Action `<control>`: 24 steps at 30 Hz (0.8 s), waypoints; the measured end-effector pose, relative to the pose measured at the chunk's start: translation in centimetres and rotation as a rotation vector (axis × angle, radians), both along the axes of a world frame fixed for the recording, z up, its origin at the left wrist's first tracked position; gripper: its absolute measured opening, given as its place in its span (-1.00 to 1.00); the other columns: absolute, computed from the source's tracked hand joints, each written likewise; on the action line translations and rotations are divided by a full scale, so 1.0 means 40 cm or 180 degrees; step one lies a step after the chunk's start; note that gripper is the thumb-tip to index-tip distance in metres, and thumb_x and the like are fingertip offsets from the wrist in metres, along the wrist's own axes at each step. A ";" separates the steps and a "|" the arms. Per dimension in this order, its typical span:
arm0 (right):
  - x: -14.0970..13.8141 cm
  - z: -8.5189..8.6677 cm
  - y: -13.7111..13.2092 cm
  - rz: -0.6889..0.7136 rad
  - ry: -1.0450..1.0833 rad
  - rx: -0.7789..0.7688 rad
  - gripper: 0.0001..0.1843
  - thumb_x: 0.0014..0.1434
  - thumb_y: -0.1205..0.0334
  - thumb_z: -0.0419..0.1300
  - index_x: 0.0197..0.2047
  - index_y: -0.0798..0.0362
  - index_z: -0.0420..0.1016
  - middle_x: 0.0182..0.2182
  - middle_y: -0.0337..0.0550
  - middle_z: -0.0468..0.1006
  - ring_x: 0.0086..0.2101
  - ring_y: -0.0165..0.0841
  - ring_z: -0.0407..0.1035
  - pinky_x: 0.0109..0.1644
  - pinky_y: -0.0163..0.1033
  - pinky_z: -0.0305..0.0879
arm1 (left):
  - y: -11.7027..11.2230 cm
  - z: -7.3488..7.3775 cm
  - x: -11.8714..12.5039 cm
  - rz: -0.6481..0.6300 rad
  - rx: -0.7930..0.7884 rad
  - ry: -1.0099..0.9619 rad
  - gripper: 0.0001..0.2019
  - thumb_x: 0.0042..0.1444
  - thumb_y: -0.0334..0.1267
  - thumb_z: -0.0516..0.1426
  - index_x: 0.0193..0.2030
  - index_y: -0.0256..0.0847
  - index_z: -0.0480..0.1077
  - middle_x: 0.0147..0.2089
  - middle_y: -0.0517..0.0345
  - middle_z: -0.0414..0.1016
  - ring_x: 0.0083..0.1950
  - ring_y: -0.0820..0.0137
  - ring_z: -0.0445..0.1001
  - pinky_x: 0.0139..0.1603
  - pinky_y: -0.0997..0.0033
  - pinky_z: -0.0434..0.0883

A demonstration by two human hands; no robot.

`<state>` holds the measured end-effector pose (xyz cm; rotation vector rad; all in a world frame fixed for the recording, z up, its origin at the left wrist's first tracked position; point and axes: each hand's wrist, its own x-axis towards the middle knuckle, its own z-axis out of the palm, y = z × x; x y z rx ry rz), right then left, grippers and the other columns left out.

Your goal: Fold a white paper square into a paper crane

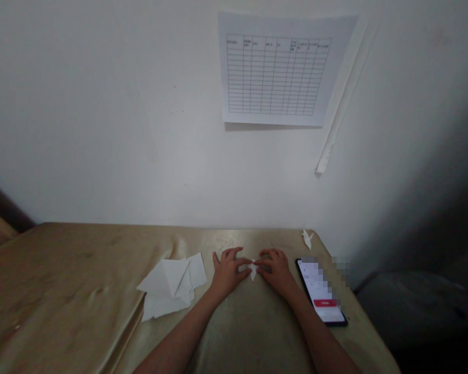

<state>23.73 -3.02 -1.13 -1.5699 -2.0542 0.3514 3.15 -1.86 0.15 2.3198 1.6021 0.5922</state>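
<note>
A: Where does the worked piece lie, and how do the hands meet it?

B: The small folded paper (253, 276) sits between the two hands at the counter (81, 275) (whether it touches the surface cannot be told). The left hand (230, 270) pinches its left edge between thumb and forefinger; the right hand (276, 269) does likewise at the right edge. The remaining fingers are bent and spaced apart, off the paper.

A: Which step is in hand?

B: Judging by the grip, a crease or edge is being shaped by the fingertips. The pointed near end projects free; individual folds are too small to read.

A: What does the next move call for?

B: Probably light, even pressure, one side steadied while the other is aligned, since so small a piece could easily crease askew.

A: And the surroundings?

B: Left, overlapping white sheets (166, 304); right, a phone (310, 283) with lit screen, partly pixelated. Beyond it, near the far right corner, lies a white paper shape (307, 239). A printed grid (276, 75) is mounted on the wall (101, 130).
</note>
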 end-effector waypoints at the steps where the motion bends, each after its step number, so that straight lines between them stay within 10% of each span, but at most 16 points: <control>1: 0.000 0.000 0.000 0.0001 0.0010 0.0005 -0.76 0.18 0.16 0.28 -0.08 -0.31 0.62 0.09 -0.22 0.46 0.16 -0.18 0.17 0.31 0.02 -0.03 | 0.000 0.001 0.000 -0.0003 0.0000 -0.0022 -0.73 0.10 -0.09 0.29 -0.05 0.34 0.53 0.35 0.28 0.29 0.37 0.06 0.15 0.32 -0.55 -0.33; 13: 0.005 -0.017 0.010 0.0015 0.0051 -0.0001 -0.77 0.16 0.15 0.30 -0.10 -0.33 0.63 0.08 -0.24 0.49 0.15 -0.18 0.20 0.32 0.07 -0.09 | 0.003 0.002 0.004 0.0198 0.0046 -0.0178 -0.88 0.16 -0.03 0.22 -0.21 0.09 0.54 0.24 0.24 0.42 0.30 0.14 0.24 0.35 -0.48 -0.26; 24: 0.007 -0.010 0.006 0.0032 -0.0065 -0.0028 -0.76 0.19 0.13 0.28 -0.07 -0.33 0.61 0.10 -0.25 0.47 0.15 -0.19 0.20 0.30 0.03 -0.05 | -0.003 -0.005 -0.006 0.0024 0.0117 0.0267 -0.69 0.17 -0.09 0.22 0.04 0.42 0.48 0.37 0.24 0.26 0.39 0.00 0.11 0.32 -0.53 -0.21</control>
